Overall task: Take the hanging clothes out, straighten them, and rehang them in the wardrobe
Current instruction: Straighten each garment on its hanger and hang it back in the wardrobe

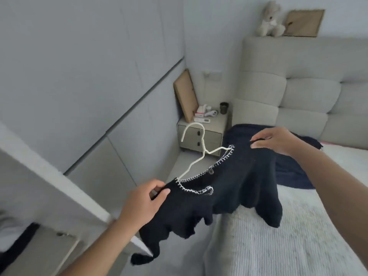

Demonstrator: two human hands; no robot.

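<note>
A dark navy knit top (235,188) with white zigzag stitching along its neckline hangs on a cream hanger (196,152), held in the air over the bed's left edge. My left hand (145,200) pinches its near shoulder at the hanger's end. My right hand (278,142) pinches the far shoulder. The hanger's hook points up and away from me. The hem droops down toward the floor and the bed. A white wardrobe door (45,176) stands open at the left, with dark cloth low inside.
A second dark garment (294,172) lies on the bed (278,246) beyond the top. A bedside table (201,136) with small items and a leaning frame stands in the corner. White cupboard fronts line the left wall. A padded headboard is at the right.
</note>
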